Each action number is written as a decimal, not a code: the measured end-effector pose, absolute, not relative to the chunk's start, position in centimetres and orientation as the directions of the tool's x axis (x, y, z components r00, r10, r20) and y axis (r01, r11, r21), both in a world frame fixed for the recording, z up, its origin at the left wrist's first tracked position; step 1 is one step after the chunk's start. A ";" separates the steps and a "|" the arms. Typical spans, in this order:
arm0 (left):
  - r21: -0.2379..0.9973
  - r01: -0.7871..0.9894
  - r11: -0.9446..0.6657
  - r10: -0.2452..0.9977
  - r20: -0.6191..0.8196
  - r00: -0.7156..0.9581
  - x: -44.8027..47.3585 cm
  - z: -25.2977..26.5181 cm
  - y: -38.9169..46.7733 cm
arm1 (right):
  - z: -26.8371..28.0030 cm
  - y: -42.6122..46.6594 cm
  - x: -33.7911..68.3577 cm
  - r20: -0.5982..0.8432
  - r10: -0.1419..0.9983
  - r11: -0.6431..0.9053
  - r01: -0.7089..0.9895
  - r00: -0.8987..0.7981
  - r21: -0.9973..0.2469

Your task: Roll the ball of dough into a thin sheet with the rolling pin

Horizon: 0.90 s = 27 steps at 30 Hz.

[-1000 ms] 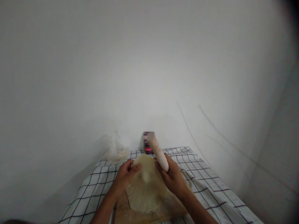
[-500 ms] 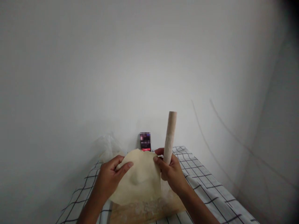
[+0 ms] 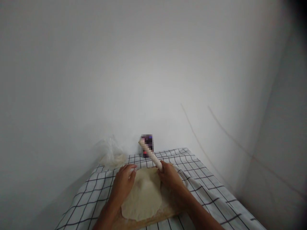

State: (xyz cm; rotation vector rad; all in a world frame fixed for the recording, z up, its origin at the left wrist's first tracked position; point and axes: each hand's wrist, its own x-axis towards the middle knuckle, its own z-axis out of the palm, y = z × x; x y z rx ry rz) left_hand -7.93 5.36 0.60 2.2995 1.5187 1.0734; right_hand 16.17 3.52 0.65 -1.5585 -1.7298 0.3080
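Now the floured wooden board (image 3: 171,204) lay nearest, with the dough sheet (image 3: 142,198) spread flat on it. Half a second earlier both hands had held the sheet raised; with it lowered, the board carried its weight and both hands were relieved of that load. The left hand (image 3: 124,182) rested at the sheet's far left edge, thumb and fingers apart, clamped on nothing visible. The right hand (image 3: 169,177) was closed around the near end of the rolling pin (image 3: 155,160), which had swung from near upright to a leftward tilt. Contact between this hand and the dough could not be confirmed.

Beyond, the checked tablecloth (image 3: 208,191) bore a clear plastic bag (image 3: 112,153) at far left. The pin's far end partly obstructed the view of the phone (image 3: 150,140), which stood before the white wall (image 3: 153,80).
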 end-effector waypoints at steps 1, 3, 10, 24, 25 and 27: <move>0.478 0.721 -0.501 0.842 0.463 0.278 -7.4 0.4 4.8 | 0.5 3.7 16.4 0.376 0.925 0.213 0.740 0.058 -0.638; 0.387 0.725 -0.570 0.812 0.400 0.424 -6.2 -0.1 3.7 | 0.5 4.1 17.0 0.374 0.924 0.199 0.730 0.082 -0.653; 0.241 0.792 -0.560 0.826 0.232 0.514 -4.7 -0.2 2.0 | 1.0 4.6 19.1 0.428 0.896 0.220 0.719 0.118 -0.659; 0.742 0.461 -0.487 0.833 0.554 -0.011 -7.3 1.9 4.2 | 0.4 4.6 19.5 0.357 0.934 0.194 0.794 0.032 -0.577; 0.754 0.449 -0.479 0.822 0.565 -0.073 -7.6 2.5 4.0 | 0.5 4.4 19.5 0.353 0.936 0.203 0.805 0.008 -0.557; 0.767 0.432 -0.474 0.795 0.584 -0.165 -8.0 3.4 3.3 | 0.7 4.0 19.2 0.349 0.936 0.232 0.833 -0.051 -0.502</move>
